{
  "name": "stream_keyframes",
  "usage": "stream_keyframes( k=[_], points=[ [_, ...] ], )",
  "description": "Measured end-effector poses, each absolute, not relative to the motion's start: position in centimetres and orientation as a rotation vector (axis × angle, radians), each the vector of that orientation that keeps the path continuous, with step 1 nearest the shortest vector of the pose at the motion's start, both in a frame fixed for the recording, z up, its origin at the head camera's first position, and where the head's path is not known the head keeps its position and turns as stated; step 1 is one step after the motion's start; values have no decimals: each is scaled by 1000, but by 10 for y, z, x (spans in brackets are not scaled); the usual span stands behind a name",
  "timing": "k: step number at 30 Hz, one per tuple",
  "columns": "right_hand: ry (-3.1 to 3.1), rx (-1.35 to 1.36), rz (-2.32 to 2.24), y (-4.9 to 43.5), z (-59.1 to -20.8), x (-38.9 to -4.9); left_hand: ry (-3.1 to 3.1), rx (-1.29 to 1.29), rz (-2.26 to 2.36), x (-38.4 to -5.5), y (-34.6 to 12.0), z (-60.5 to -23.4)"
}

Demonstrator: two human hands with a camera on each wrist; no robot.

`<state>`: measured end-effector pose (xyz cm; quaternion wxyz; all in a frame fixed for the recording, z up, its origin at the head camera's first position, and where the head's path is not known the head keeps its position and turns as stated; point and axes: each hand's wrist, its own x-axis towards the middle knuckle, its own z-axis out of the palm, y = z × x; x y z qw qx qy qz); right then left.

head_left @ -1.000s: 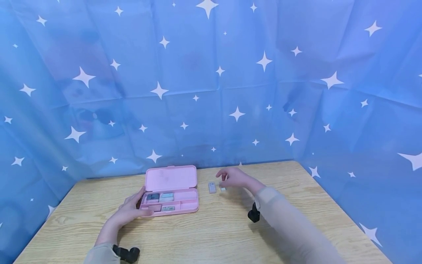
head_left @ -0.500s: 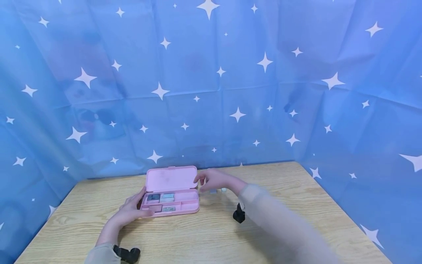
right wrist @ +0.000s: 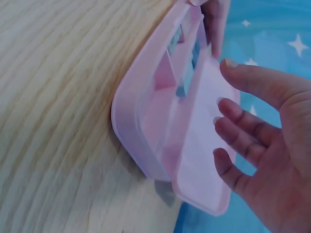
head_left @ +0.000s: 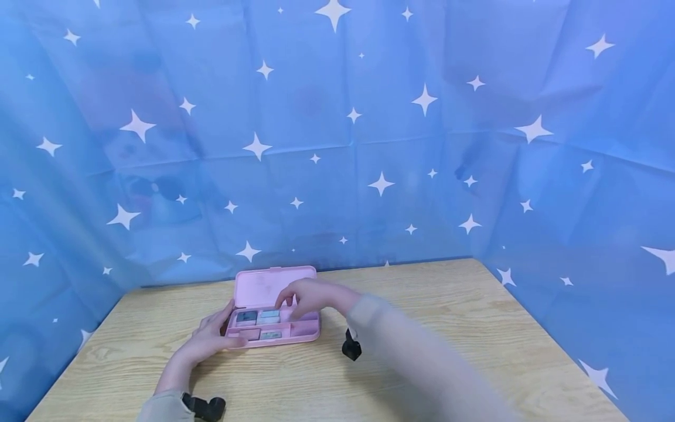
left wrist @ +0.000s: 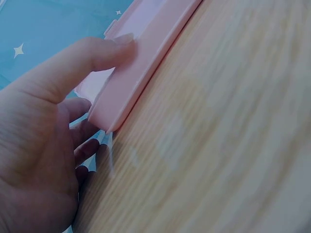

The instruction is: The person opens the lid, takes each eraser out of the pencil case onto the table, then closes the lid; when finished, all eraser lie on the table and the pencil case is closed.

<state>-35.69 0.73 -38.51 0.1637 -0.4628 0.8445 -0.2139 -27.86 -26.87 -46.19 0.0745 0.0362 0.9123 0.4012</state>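
Observation:
An open pink pencil case (head_left: 306,339) lies on the table with its lid (head_left: 253,287) folded back. At its left end my left hand (head_left: 205,339) grips it, thumb over the front wall (left wrist: 126,80) and fingers round the end. Inside are a dark-topped block (head_left: 246,317) and a pale blue-and-white block (head_left: 270,317) behind, a pinkish block (head_left: 250,334) and a greenish block (head_left: 271,335) in front; they look like erasers. Above the back compartment hovers my right hand (head_left: 310,295), its fingers loosely bent and nothing between them in the right wrist view (right wrist: 262,126).
The wooden table (head_left: 295,381) extends right and forward of the case. A blue curtain with white stars (head_left: 337,176) stands behind the table and along its sides. Black wrist cameras sit on both wrists.
My right hand has moved left from two small blocks on the table to over the case. Its forearm now covers where those blocks lay. My left hand has stayed put.

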Motion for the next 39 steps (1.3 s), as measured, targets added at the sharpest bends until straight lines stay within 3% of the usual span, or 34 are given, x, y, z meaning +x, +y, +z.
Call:
stream_keyframes(
  k=[39],
  points=[
    [2420, -1373, -312, -32, -415, -354, 2766, 87, 1177, -280, -269, -463]
  ],
)
